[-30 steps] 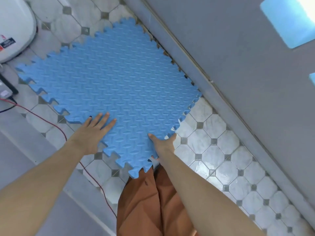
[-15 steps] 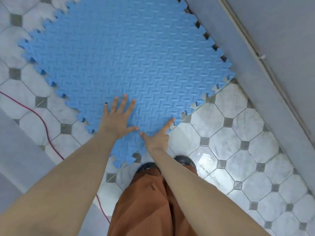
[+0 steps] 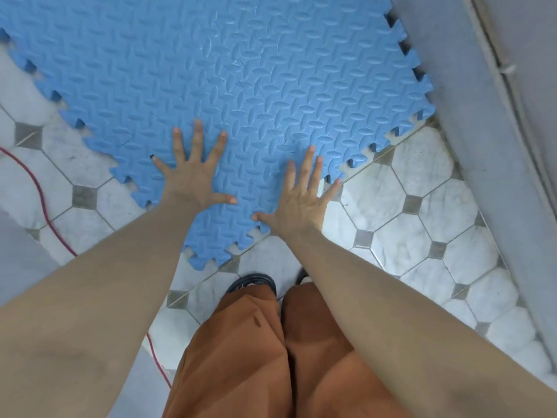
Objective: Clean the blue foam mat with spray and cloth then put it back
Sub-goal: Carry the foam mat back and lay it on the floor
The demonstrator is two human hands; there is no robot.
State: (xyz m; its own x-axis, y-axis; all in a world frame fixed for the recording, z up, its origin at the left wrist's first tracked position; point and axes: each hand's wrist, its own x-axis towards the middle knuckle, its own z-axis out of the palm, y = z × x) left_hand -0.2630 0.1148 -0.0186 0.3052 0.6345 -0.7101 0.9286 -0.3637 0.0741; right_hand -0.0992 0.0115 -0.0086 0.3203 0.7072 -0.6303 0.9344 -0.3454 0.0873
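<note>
The blue foam mat (image 3: 235, 73), with a diamond-plate texture and jigsaw edges, lies flat on the tiled floor, its right side close to the grey wall. My left hand (image 3: 193, 173) rests palm down on the mat near its front corner, fingers spread and straight. My right hand (image 3: 301, 197) lies flat beside it on the mat's front right edge, fingers straight, the little finger reaching over the edge onto the tile. No spray bottle or cloth is in view.
A grey wall (image 3: 482, 146) with a thin cable running down it borders the mat on the right. A red cord (image 3: 45, 212) runs across the white and grey tiles (image 3: 422, 236) at left. My legs in brown trousers (image 3: 271, 357) and dark shoes stand just behind the mat's corner.
The view has moved down and closer to the mat. My right hand has shifted from gripping the mat's edge to lying flat on it; both hands now spread on the near corner.
</note>
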